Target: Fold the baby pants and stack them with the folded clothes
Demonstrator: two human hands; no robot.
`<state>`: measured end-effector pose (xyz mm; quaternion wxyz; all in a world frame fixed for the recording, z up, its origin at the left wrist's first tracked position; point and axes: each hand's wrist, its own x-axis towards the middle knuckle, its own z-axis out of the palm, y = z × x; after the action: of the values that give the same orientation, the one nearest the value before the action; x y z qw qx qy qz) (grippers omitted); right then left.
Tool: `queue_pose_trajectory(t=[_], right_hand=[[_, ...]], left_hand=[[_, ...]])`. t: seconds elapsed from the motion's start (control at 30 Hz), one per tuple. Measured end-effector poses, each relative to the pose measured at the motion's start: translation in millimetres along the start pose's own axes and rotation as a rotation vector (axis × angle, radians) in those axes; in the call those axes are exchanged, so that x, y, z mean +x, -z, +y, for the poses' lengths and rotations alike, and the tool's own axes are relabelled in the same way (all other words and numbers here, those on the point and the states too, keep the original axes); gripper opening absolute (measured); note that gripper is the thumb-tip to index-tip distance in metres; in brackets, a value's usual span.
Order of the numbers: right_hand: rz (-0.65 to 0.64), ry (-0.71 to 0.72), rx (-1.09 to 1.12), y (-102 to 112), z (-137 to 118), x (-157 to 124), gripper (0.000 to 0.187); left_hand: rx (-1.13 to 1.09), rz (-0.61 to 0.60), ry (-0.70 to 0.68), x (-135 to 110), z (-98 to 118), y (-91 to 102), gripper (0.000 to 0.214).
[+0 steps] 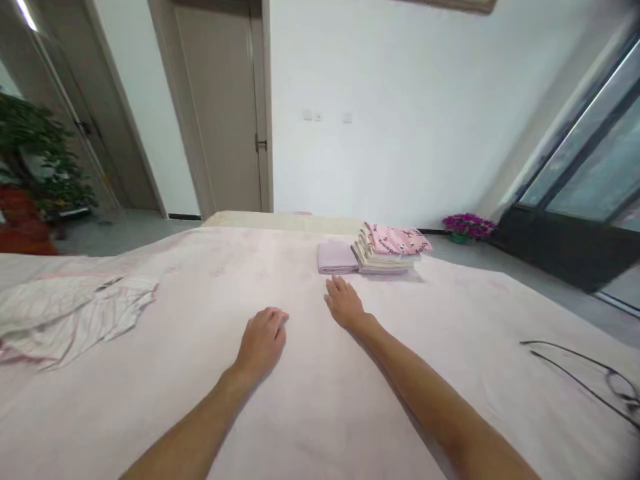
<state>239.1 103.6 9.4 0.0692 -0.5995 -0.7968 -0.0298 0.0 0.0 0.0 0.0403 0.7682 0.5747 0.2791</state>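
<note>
Pale pink sheet (pixel 310 413) spreads under both your forearms, and your left hand (pixel 263 340) is the nearer of the 2, palm down in the middle of it. Its fingers bend loosely side by side and pinch nothing that shows. Your right hand (pixel 345 303) reaches farther, palm down, fingers stretched forward and slightly spread, with nothing gripped. Off to the right lie the glasses (pixel 619 383), well apart from your right arm; off to the left, the striped cloth (pixel 75 320) lies loosely heaped, well apart from your left hand.

Just ahead of your right fingertips is the folded lilac cloth (pixel 337 257), flat on the sheet; whether they touch its near edge, you cannot tell from this view. As I judge it, you are at a reach or a pause, with no cloth in your grasp. Taking hold of that cloth would call for a small push forward and fingers slid under its edge.

Right beside it, on its right, stands a stack of folded cloths (pixel 380 265), topped by the pink printed cloth (pixel 397 240). Farther off are the purple flowers (pixel 469 227), a door (pixel 220 100) and the white wall (pixel 380 167).
</note>
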Motion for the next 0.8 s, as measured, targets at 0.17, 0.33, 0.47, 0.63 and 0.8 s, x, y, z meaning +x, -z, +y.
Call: queue_pose_trajectory(t=[0.17,0.33,0.47,0.63,0.8], right_hand=[[-0.048,0.064,0.015,-8.5,-1.5,-43.4,0.058],[-0.007,0.064,0.053,-7.1,1.1,-61.9,0.058],[0.032,0.059,0.099,-7.0,3.9,-59.8,0.055],[0.079,0.049,0.142,-9.1,6.2,-57.7,0.051],[0.105,0.044,0.145,-11.4,6.0,-57.3,0.05]], left_hand=[[-0.015,-0.008,-0.001,0.0,-2.8,3.6,0.03],[-0.049,-0.033,0.022,0.0,-3.2,5.2,0.034],[-0.021,-0.046,0.018,0.7,-14.6,9.5,0.037],[0.134,0.074,0.117,-0.2,-75.6,48.4,0.036],[0.375,0.385,0.389,-14.3,-165.8,127.0,0.038]])
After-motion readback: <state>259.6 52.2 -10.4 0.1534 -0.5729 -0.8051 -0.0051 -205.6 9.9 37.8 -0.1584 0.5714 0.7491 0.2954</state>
